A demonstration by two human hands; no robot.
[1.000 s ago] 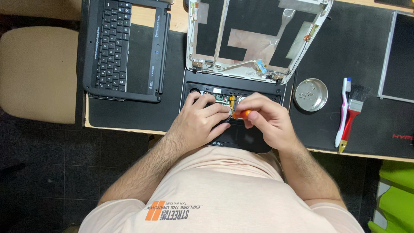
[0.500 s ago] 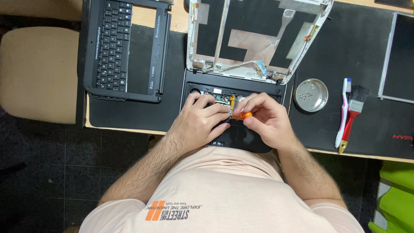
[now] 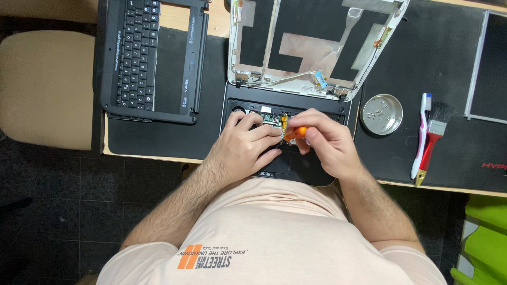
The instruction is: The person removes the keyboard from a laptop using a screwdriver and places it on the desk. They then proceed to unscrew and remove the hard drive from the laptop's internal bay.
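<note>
Head view shows your right hand (image 3: 327,145) clamped on the orange screwdriver (image 3: 294,133) over the open laptop base (image 3: 288,103) at the tabletop's near edge; left hand (image 3: 245,148) rests flat, fingers apart. A slip could scratch the board.

Orange screwdriver handle (image 3: 299,132), black laptop base (image 3: 285,103), silver dish (image 3: 382,113), red-handled brush (image 3: 430,140).

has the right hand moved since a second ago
No. The right hand keeps the orange screwdriver at the same spot on the laptop base, just left of the metal dish.
</note>
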